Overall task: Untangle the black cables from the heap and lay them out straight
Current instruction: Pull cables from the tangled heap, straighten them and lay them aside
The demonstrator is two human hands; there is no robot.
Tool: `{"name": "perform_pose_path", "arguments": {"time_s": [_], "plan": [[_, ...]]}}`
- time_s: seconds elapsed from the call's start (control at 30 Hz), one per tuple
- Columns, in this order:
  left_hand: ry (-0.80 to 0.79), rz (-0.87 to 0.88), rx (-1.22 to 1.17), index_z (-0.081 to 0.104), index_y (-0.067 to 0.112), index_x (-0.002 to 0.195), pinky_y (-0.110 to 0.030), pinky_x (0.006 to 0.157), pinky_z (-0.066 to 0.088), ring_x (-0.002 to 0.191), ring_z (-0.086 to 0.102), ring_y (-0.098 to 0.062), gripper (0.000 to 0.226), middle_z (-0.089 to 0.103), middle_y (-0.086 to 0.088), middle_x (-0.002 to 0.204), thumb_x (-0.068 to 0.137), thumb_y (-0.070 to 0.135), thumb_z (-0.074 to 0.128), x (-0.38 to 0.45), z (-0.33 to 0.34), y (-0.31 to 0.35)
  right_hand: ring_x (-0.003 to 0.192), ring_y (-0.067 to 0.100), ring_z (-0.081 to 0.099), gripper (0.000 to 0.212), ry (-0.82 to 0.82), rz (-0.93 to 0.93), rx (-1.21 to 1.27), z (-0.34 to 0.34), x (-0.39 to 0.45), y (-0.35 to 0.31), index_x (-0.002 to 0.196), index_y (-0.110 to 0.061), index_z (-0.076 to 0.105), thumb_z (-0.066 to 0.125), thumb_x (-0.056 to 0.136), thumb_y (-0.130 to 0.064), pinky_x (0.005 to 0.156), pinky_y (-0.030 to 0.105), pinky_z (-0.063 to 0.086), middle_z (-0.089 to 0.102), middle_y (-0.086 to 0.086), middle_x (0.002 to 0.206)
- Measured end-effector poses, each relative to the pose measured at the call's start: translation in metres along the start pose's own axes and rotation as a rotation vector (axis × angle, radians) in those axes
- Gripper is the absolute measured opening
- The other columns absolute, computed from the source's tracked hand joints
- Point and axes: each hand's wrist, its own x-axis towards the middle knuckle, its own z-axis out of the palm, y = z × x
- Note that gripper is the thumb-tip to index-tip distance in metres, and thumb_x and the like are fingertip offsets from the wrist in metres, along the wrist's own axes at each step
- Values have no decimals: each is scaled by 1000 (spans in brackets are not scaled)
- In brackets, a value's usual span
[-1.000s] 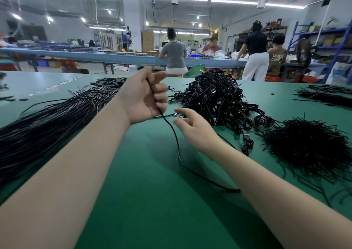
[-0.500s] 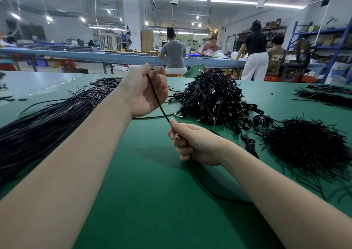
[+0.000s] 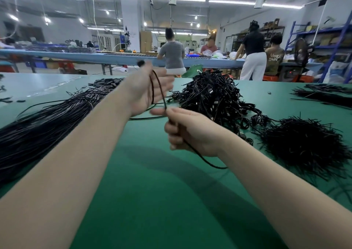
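Note:
A tangled heap of black cables (image 3: pixel 213 96) sits on the green table (image 3: pixel 152 201) just beyond my hands. My left hand (image 3: pixel 141 94) is raised and blurred, and it holds one black cable (image 3: pixel 162 96) with the plug end up by its thumb. A loop of that cable hangs across its palm. My right hand (image 3: pixel 192 132) grips the same cable lower down, thumb and forefinger pinching it. The cable's tail runs out under the right wrist onto the table. A bundle of straight cables (image 3: pixel 47 119) lies at the left, under my left forearm.
A bristly pile of short black pieces (image 3: pixel 304 144) lies at the right, another dark bundle (image 3: pixel 323 96) at the far right. Small black parts (image 3: pixel 106 81) sit behind the straight bundle. Several people work at a long blue bench (image 3: pixel 114 58) beyond the table.
My left hand rose and loosened, and a loop of the cable now hangs across its palm. My right hand closed on the cable and slid up toward the left hand.

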Motion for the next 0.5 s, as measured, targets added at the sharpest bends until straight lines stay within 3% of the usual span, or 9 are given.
{"name": "perform_pose_path", "arguments": {"time_s": [0.07, 0.13, 0.23, 0.3, 0.33, 0.4, 0.43, 0.47, 0.5], "plan": [[-93, 98, -314, 65, 13, 108, -27, 73, 55, 89, 71, -16, 59, 74, -3, 97, 104, 45, 16, -7, -8, 18, 48, 8, 33, 28, -81, 142, -84, -4, -2, 14, 102, -23, 67, 41, 101, -32, 50, 22, 37, 38, -8, 61], [-254, 144, -405, 73, 20, 87, -22, 59, 51, 71, 68, -10, 55, 72, 6, 75, 103, 41, 24, -17, -20, 33, 44, 7, 27, 28, 76, 206, -231, -10, -1, 21, 86, -20, 63, 47, 98, -40, 45, 20, 29, 33, -9, 58], [-462, 9, -74, 67, 22, 58, -18, 45, 40, 42, 48, -6, 53, 52, 10, 46, 97, 41, 37, -26, -31, 36, 41, 7, 25, 35, 548, 46, -412, -23, 0, 9, 75, -17, 56, 56, 91, -49, 40, 20, 22, 34, -7, 56], [-549, -208, 347, 75, 16, 68, -18, 43, 41, 43, 54, -12, 55, 63, 1, 53, 92, 49, 39, -27, -24, 24, 41, 8, 26, 35, 676, -102, -398, -27, -2, -8, 73, -17, 57, 59, 89, -48, 39, 20, 23, 34, -5, 56], [-563, -326, 517, 77, 14, 82, -20, 46, 45, 53, 63, -14, 59, 71, -5, 68, 92, 53, 34, -24, -18, 16, 40, 8, 27, 35, 684, -164, -397, -27, -3, -17, 71, -18, 58, 59, 90, -47, 39, 20, 24, 34, -5, 54], [-465, -388, 620, 70, 11, 105, -25, 72, 54, 83, 71, -16, 61, 75, -6, 95, 99, 53, 25, -18, -3, -1, 38, 8, 28, 34, 618, -256, -378, -19, -3, -29, 74, -16, 61, 53, 95, -42, 40, 18, 24, 34, -8, 49], [-363, -324, 551, 65, 11, 107, -30, 86, 52, 92, 69, -17, 57, 75, -3, 97, 102, 50, 23, -14, 3, -6, 37, 8, 27, 33, 543, -284, -337, -13, -2, -32, 78, -15, 62, 49, 98, -38, 40, 17, 23, 33, -9, 46], [-260, -232, 415, 62, 10, 104, -32, 92, 49, 95, 66, -16, 55, 74, 0, 90, 103, 47, 22, -10, 7, -7, 38, 8, 25, 32, 448, -297, -280, -7, -1, -33, 82, -15, 63, 45, 100, -34, 40, 17, 22, 32, -10, 46], [-187, -136, 245, 63, 11, 100, -29, 86, 49, 94, 63, -14, 55, 74, 2, 84, 104, 46, 21, -9, 9, -5, 39, 8, 25, 32, 344, -287, -228, -3, 0, -31, 84, -16, 64, 42, 101, -32, 41, 17, 21, 33, -10, 48]]}}
